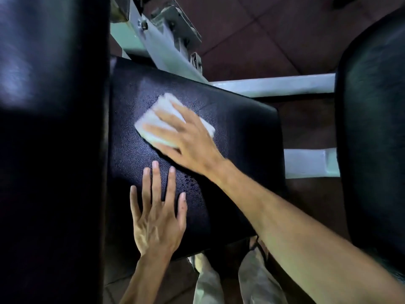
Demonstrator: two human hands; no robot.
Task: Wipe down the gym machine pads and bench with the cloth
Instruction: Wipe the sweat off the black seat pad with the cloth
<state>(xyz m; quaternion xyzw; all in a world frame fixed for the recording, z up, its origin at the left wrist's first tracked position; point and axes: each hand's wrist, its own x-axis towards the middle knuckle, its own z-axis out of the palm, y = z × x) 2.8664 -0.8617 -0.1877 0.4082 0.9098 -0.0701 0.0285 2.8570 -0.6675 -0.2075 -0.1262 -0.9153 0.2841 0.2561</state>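
A black textured seat pad (pixel 241 132) fills the middle of the view. On its upper middle lies a folded white cloth (pixel 162 113), and my right hand (pixel 186 137) presses flat on it with fingers spread; the hand is blurred. My left hand (pixel 157 213) rests flat on the pad's near part, fingers apart, holding nothing. A few wet drops (pixel 189 183) sit on the pad between the two hands.
A tall black back pad (pixel 50 128) stands along the left. Another black pad (pixel 372 128) rises at the right edge. White metal frame bars (pixel 274 85) run behind and to the right of the seat, over a dark tiled floor (pixel 263 29).
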